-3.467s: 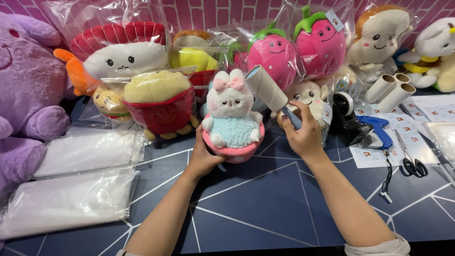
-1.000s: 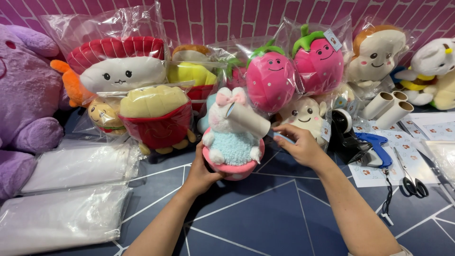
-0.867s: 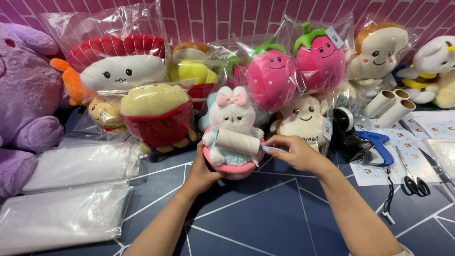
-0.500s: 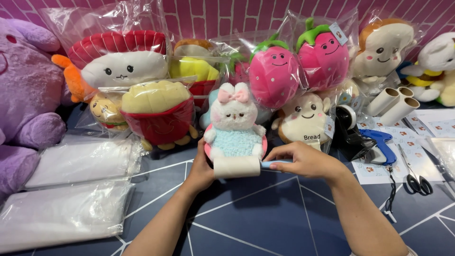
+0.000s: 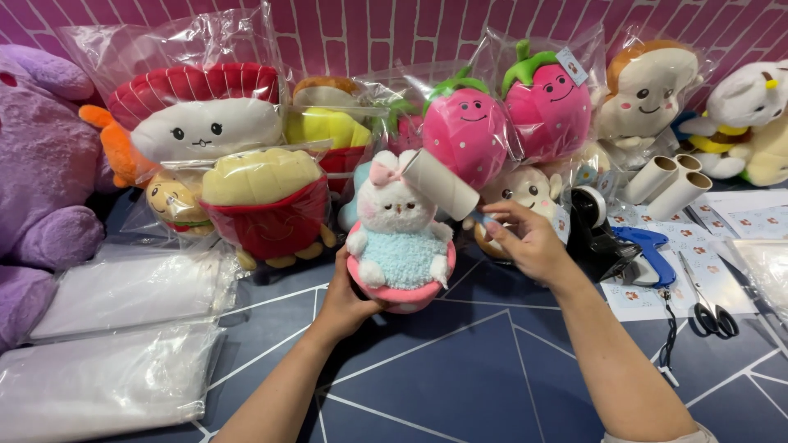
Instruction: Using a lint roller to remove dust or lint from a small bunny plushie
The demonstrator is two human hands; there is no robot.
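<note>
White lint roller (image 5: 441, 184) against bunny plush (image 5: 399, 234)

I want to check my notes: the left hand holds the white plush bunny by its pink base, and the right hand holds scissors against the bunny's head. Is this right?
Not quite. The right hand holds a lint roller at the plush bunny, not scissors; the scissors lie on the table to the right. The left hand does hold the pink base. The head view shows this.

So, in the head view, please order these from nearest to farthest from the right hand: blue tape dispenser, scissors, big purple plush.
From the right hand:
1. Blue tape dispenser, just to its right on the table.
2. Scissors, further right, past the dispenser.
3. Big purple plush, at the far left edge.
</note>
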